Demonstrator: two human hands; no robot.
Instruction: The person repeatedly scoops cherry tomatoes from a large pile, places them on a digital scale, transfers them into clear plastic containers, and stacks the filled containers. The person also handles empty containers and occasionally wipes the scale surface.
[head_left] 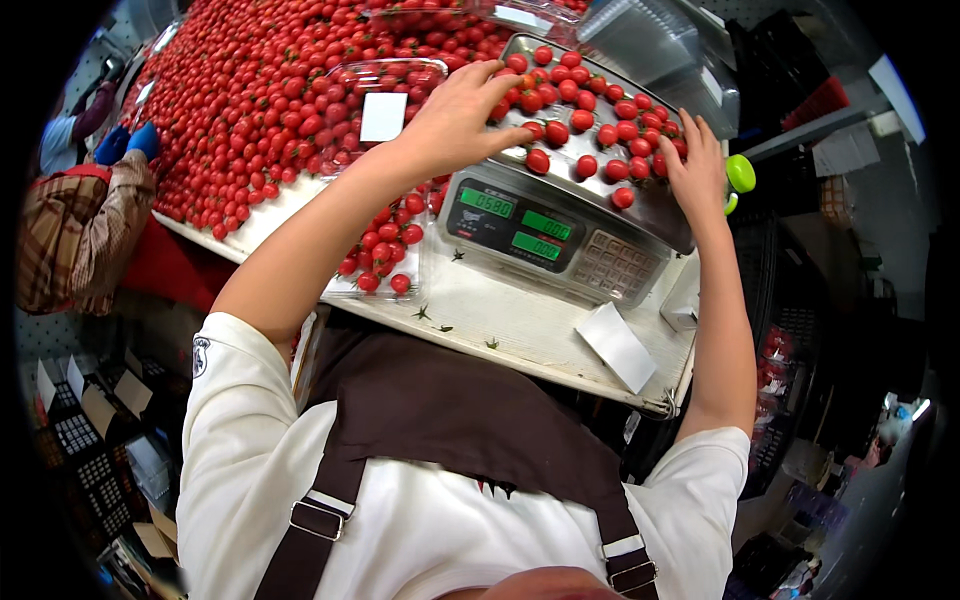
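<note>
Loose red cherry tomatoes (586, 166) lie over the metal tray (655, 215) of a digital weighing scale (560, 225) with green lit displays and a keypad. My left hand (462, 118) is over the tray's left side, thumb and fingers apart around the tomatoes there. At the right rim my right hand (697, 165) rests with its fingers spread, the tips beside tomatoes. Neither hand grips anything that I can see. Under and beside my left forearm are a clear plastic punnet (425, 265) of cherry tomatoes and a lidded clear punnet (430, 68) with a white label.
A large heap of cherry tomatoes (240, 120) covers the far left of the white table (480, 310). Clear plastic containers (650, 50) are stacked behind the scale. White label cards (615, 345) lie at the front right, and a green-capped object (740, 173) stands right. Another person's blue-gloved hands (130, 143) are left.
</note>
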